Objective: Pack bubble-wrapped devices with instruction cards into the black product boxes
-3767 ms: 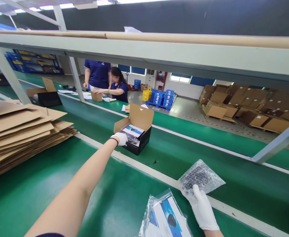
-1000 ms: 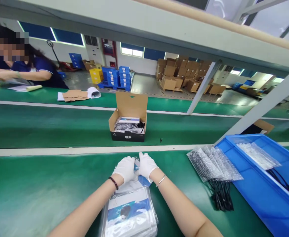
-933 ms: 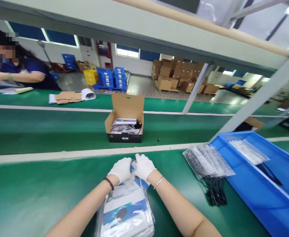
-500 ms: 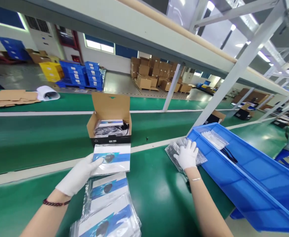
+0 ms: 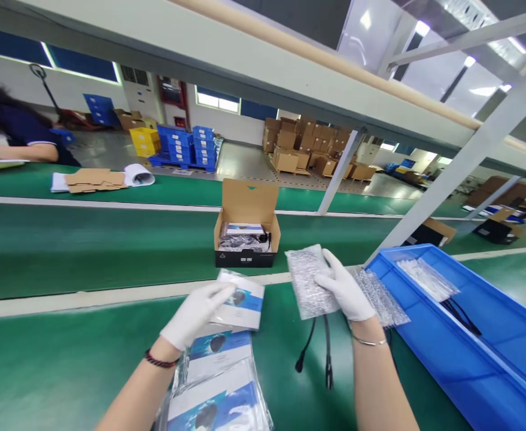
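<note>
My left hand (image 5: 202,311), in a white glove, pinches the upper left corner of a plastic-bagged booklet (image 5: 240,302) with a blue band. Below it, more bagged booklets (image 5: 220,395) lie overlapping on the green surface. My gloved right hand (image 5: 346,287) grips a bubble-wrap pouch (image 5: 308,281) by its right side, raised and facing me. Two black cable ends (image 5: 328,359) with connectors hang from the pouch. Straight ahead, an open carton (image 5: 247,258) with a black front holds a bagged booklet and clear-wrapped items. Another bubble-wrapped piece (image 5: 377,296) lies right of my right hand.
A long blue bin (image 5: 428,335) at the right holds clear bags and black cables. Flat cardboard pieces (image 5: 96,179) and a white paper roll (image 5: 139,175) lie on the far belt. A slanted white post (image 5: 451,152) rises behind the bin. Another person (image 5: 15,129) is at the far left.
My right hand has lifted a bubble-wrap pouch with dangling cables from beside the bin and brought it left. My left hand keeps its booklet, now tilted. The view has turned left.
</note>
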`<state>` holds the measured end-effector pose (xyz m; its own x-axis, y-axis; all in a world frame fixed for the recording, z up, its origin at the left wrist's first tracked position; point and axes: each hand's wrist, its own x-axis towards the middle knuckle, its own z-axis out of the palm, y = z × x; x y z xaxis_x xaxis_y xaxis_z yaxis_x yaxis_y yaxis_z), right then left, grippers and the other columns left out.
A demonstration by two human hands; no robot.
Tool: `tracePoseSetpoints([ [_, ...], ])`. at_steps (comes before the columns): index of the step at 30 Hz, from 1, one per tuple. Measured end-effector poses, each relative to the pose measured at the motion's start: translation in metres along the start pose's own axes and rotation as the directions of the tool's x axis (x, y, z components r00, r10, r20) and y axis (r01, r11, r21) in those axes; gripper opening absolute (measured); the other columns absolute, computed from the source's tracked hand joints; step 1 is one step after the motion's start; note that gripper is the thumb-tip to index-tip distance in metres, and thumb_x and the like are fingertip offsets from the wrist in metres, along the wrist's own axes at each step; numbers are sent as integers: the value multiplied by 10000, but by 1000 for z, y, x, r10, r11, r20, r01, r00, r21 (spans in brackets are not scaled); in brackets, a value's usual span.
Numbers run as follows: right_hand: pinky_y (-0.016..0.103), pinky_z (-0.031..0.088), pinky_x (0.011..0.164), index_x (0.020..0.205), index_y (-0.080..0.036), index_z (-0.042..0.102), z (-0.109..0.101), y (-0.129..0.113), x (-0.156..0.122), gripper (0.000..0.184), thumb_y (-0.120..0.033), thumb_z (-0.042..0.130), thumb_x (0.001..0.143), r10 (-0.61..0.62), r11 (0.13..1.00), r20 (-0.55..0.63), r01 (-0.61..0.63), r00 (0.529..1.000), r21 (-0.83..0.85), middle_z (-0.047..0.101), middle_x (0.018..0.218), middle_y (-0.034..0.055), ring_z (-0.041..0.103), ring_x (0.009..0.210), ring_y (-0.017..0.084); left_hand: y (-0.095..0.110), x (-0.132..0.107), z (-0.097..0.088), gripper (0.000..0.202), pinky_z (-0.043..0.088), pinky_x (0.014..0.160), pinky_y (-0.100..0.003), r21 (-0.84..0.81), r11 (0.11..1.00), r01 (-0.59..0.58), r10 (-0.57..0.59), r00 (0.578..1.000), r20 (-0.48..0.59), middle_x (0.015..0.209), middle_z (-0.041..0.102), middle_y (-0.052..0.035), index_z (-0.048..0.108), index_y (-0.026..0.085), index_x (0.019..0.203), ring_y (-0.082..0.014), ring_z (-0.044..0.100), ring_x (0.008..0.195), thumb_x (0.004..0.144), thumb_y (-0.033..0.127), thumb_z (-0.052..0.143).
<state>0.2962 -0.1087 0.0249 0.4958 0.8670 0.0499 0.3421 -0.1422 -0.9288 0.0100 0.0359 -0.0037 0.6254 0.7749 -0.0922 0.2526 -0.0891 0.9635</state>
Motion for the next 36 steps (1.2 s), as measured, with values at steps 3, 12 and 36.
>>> tracePoseSetpoints([
  [3,410,414,1087,1514,-220,248,67,-28,11,838,-419,634,797,-170,978,205,140,964,154,417,1510,92,477,1328,246,0,4,29,495,469,1026,-407,-252,967,-38,58,996,73,1106,729,-73,748,185,1038,-314,605,1145,818,593,574],
  [12,395,342,1120,1376,-260,490,124,-35,20,725,-356,748,706,-323,928,618,368,716,59,181,1610,84,275,1449,269,-22,3,7,446,469,1048,-404,-753,656,46,-163,983,-82,1175,699,-121,670,111,1170,-277,631,1134,831,398,631],
  [36,297,460,710,696,-201,599,144,-18,22,200,-335,746,682,-134,966,345,46,929,254,617,688,-31,570,691,150,-23,-2,4,461,441,1034,-422,-525,851,26,-10,999,33,1146,709,-113,670,97,1162,-297,625,1106,811,396,697],
])
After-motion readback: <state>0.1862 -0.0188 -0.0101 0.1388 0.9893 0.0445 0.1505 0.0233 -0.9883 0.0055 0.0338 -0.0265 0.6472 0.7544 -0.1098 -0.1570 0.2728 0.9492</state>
